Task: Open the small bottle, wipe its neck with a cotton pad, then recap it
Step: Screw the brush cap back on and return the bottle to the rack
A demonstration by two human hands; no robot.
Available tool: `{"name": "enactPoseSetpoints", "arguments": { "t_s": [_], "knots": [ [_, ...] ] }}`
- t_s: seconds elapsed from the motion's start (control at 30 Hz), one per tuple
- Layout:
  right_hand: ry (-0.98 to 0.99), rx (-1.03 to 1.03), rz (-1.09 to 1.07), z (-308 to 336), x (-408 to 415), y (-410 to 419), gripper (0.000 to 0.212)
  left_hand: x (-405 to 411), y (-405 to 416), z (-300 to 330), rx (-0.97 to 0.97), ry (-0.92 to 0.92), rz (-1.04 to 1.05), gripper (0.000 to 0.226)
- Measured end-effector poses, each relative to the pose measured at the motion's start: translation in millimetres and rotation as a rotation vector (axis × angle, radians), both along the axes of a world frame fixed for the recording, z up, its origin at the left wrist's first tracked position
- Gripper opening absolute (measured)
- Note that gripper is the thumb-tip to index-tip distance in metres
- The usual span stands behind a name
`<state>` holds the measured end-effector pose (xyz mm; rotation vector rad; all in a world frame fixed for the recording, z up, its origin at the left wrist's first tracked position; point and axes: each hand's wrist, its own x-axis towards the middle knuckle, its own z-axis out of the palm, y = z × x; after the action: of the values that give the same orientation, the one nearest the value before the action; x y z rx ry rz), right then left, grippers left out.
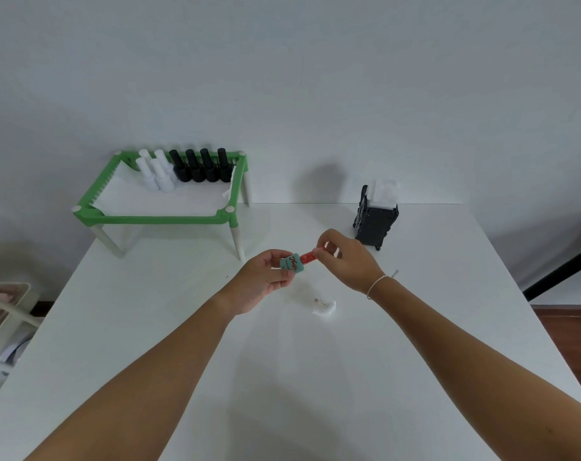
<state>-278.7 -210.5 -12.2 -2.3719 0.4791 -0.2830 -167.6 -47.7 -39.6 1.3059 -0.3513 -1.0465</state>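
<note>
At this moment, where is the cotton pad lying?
In the head view, the cotton pad lies on the white table, just below the right hand and nearer the person than the small bottle.

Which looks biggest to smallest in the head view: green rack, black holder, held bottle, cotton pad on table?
1. green rack
2. black holder
3. held bottle and cotton pad: alike in apparent size, so not ranked.

Rack and holder sit farther off and still look larger.

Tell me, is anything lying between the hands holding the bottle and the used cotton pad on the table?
Nothing visible. The cotton pad lies on bare table just below the bottle, which the left hand holds while the right hand pinches its red cap.
</note>
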Motion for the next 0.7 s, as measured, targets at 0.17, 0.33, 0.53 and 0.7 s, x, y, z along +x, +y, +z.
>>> {"name": "enactPoseSetpoints", "arguments": {
  "t_s": [0.17,0.33,0.53,0.7],
  "knots": [
    [0.049,0.02,-0.03,0.1,3.5,1.3,0.05,-0.9,0.0,-0.8,-0.011,0.009,-0.005,0.028],
    [-0.012,0.003,0.037,-2.1,0.7,2.0,0.023,0.0,0.7,-0.5,-0.009,0.021,0.015,0.028],
    [0.011,0.031,-0.016,-1.7,3.1,1.8,0.044,-1.0,0.4,0.1,-0.017,0.033,0.012,0.029],
    [-0.019,-0.011,0.029,-1.5,2.8,3.3,0.014,-0.9,0.5,0.4,-0.011,0.05,0.024,0.028]
  ]
}}
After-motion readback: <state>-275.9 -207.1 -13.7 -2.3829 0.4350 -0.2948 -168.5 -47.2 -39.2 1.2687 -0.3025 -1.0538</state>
